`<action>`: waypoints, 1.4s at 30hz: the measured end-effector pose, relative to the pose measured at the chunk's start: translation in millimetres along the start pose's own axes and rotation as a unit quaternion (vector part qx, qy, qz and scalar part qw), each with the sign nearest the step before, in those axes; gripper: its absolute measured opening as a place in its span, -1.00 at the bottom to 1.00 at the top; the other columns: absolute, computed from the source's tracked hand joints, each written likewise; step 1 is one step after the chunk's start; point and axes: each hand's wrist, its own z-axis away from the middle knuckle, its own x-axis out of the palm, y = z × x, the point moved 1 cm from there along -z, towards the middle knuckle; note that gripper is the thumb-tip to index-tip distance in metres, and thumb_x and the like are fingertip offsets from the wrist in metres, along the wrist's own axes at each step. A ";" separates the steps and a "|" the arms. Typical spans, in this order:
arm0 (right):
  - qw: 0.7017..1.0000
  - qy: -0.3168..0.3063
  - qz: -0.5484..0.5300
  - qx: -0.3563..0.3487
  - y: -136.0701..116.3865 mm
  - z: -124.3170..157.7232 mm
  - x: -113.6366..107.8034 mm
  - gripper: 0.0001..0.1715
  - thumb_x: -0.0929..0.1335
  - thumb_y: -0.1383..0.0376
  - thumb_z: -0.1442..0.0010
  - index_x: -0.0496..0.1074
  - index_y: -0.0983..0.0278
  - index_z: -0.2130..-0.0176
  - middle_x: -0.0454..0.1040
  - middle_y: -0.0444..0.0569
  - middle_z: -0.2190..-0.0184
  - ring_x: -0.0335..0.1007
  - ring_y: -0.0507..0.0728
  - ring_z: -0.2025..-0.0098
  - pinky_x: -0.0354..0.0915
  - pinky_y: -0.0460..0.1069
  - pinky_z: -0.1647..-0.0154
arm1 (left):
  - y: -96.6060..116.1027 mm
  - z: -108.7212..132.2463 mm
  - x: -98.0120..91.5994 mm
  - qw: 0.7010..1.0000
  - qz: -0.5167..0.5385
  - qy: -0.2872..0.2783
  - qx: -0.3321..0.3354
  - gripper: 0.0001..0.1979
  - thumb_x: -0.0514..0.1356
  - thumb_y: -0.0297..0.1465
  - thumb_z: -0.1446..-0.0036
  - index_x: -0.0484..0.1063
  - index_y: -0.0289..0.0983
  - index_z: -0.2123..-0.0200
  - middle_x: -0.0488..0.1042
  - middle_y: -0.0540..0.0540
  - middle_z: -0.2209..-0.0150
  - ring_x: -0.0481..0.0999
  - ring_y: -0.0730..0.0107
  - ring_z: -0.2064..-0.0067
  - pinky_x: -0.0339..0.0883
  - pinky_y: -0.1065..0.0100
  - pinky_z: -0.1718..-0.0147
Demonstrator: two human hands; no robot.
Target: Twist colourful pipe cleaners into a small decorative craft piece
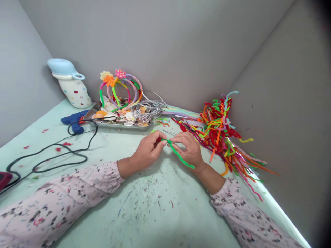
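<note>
Fingertips of the left hand (pixel 147 150) and right hand (pixel 190 148) pinch a green fuzzy stem (pixel 182 159) between them, its free tail lying before the right palm. It is probably light, soft and easy to bend, so the best hold is close to the pinch. Farther out are a metal tray (pixel 124 127) and a stem pile (pixel 218 125).

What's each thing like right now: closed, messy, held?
Left hand: pinching
Right hand: pinching
Green fuzzy stick: held, one end loose
Bottle: capped
Blue glue gun: lying down
Black cord: loosely looped
Metal tray: cluttered
Headbands: upright
Silver wire: coiled
Fuzzy stick pile: tangled
</note>
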 end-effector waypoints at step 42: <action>0.971 -0.070 -0.127 0.192 1.9 2.8 1.6 -0.83 0.35 0.18 -0.18 0.41 0.22 0.38 0.42 -0.14 0.42 0.36 0.07 0.30 0.24 0.00 0.19 | -0.2 -0.6 1.0 0.999 -0.037 -0.003 0.026 -0.91 0.07 -0.40 -0.22 0.31 -0.30 0.30 0.34 0.03 0.44 0.27 0.50 0.42 0.14 0.42 0.40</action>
